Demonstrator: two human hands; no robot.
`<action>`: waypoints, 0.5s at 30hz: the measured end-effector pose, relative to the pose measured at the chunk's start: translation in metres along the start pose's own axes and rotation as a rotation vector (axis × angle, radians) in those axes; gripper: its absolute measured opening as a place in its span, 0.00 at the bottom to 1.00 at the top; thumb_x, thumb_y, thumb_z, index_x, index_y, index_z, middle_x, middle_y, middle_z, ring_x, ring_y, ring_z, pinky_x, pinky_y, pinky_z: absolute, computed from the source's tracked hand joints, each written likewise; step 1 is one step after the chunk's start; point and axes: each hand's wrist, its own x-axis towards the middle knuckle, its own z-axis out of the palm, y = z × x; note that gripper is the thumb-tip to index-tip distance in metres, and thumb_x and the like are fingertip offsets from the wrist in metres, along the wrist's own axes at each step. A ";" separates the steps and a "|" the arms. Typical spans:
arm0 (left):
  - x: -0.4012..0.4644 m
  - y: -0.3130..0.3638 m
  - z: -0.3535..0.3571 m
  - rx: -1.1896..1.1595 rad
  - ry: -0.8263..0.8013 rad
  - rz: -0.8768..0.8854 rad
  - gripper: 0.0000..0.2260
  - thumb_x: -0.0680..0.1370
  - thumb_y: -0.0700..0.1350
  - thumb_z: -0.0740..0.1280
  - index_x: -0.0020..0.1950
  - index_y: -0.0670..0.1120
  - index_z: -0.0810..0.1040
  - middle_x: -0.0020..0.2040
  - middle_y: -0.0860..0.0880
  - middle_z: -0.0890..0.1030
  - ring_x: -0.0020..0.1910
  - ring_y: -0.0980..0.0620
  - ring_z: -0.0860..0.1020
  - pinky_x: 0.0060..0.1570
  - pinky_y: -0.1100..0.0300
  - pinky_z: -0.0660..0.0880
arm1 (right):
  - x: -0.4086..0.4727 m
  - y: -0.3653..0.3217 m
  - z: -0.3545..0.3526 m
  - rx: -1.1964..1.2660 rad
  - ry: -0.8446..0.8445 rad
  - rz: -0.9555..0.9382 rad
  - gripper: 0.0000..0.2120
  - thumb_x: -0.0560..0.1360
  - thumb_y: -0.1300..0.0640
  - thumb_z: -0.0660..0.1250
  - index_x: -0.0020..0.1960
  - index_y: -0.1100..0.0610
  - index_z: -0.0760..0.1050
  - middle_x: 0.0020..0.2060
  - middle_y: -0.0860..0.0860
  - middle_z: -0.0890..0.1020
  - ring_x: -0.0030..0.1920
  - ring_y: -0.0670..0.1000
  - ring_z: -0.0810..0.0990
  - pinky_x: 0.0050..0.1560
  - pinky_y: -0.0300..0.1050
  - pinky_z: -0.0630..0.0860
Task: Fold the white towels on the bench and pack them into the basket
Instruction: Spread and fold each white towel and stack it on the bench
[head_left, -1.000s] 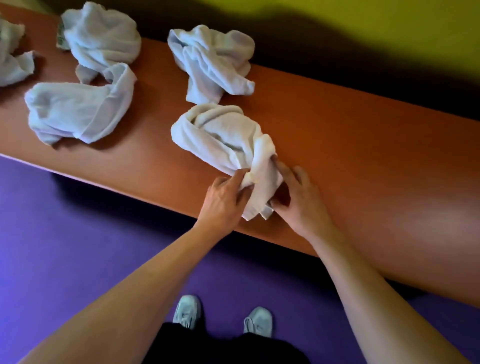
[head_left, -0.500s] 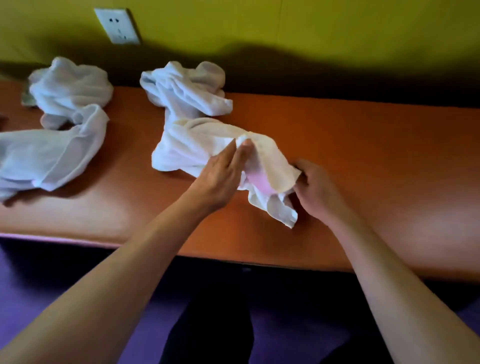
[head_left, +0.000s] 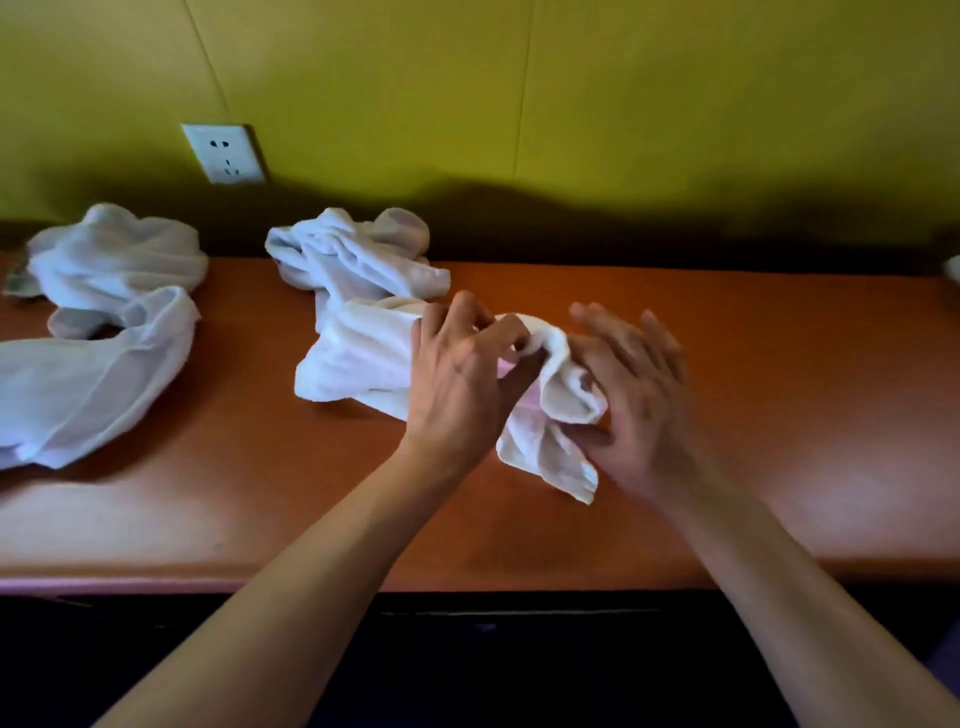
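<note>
A crumpled white towel (head_left: 363, 364) lies mid-bench on the orange bench (head_left: 779, 405). My left hand (head_left: 462, 379) pinches a raised fold at the towel's right end between thumb and curled fingers. My right hand (head_left: 639, 389), blurred by motion, has its fingers spread and fairly straight, and touches the towel's hanging right end from the side. Three more crumpled white towels lie on the bench: one just behind (head_left: 358, 260), one at the back left (head_left: 119, 260), one spread at the front left (head_left: 88, 395). No basket is in view.
A yellow-green wall with a white socket (head_left: 223, 153) rises right behind the bench. A sliver of something white (head_left: 953, 267) shows at the far right edge. The bench's right half is bare orange surface. Dark floor lies below the front edge.
The view has risen toward the wall. My left hand has gone from lying flat on the towel to pinching a fold, and my right hand has let go of the right end and spread its fingers.
</note>
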 end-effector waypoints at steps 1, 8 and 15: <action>0.007 0.003 -0.004 0.010 0.047 0.025 0.13 0.77 0.56 0.67 0.45 0.48 0.81 0.49 0.45 0.77 0.47 0.43 0.72 0.48 0.51 0.68 | 0.005 0.002 -0.002 0.097 0.063 0.004 0.25 0.69 0.59 0.79 0.63 0.55 0.76 0.63 0.53 0.81 0.67 0.52 0.77 0.69 0.61 0.70; 0.029 -0.034 -0.041 -0.076 -0.388 -0.085 0.19 0.71 0.65 0.68 0.50 0.52 0.77 0.37 0.54 0.80 0.37 0.54 0.78 0.38 0.51 0.75 | 0.032 0.051 -0.046 0.510 0.290 0.332 0.02 0.80 0.58 0.67 0.51 0.51 0.76 0.42 0.48 0.80 0.45 0.36 0.77 0.46 0.37 0.72; 0.019 -0.028 -0.049 -0.375 -0.172 -0.246 0.06 0.76 0.45 0.72 0.45 0.47 0.76 0.36 0.52 0.80 0.34 0.59 0.74 0.35 0.67 0.70 | 0.035 0.073 -0.040 0.753 0.442 0.867 0.08 0.79 0.51 0.70 0.52 0.56 0.82 0.40 0.44 0.83 0.35 0.33 0.81 0.37 0.34 0.75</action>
